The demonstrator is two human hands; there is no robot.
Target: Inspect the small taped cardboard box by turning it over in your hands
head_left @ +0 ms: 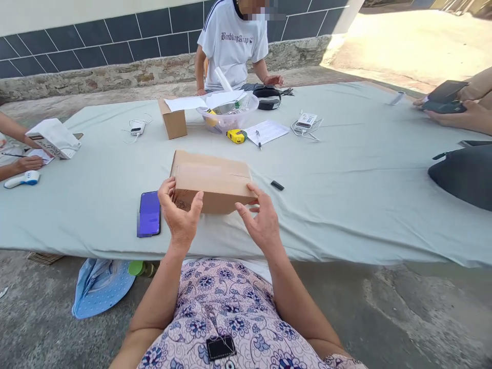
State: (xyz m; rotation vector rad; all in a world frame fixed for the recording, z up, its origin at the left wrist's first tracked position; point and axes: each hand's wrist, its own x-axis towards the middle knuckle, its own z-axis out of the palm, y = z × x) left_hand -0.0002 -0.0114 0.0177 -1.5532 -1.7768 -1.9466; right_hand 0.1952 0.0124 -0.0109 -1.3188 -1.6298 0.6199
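A closed brown cardboard box [215, 177] is in front of me at the near side of the cloth-covered table [365, 205]. My left hand [180, 212] grips its left end, fingers at the left edge and thumb raised by the near face. At the right end, my right hand [261, 212] holds the near corner with fingers on the edge and thumb below. The box's underside is hidden, so I cannot tell whether it rests on the cloth. A phone with a purple screen [149, 214] lies left of my left hand. To the right of the box is a small black object [277, 185].
Beyond the box are a second carton [175, 123], a clear plastic basin [225, 122], a yellow tape measure [237, 136], a paper [269, 132] and white power banks [306, 121]. A person in a white shirt [234, 46] sits opposite. Other people's hands show at both sides.
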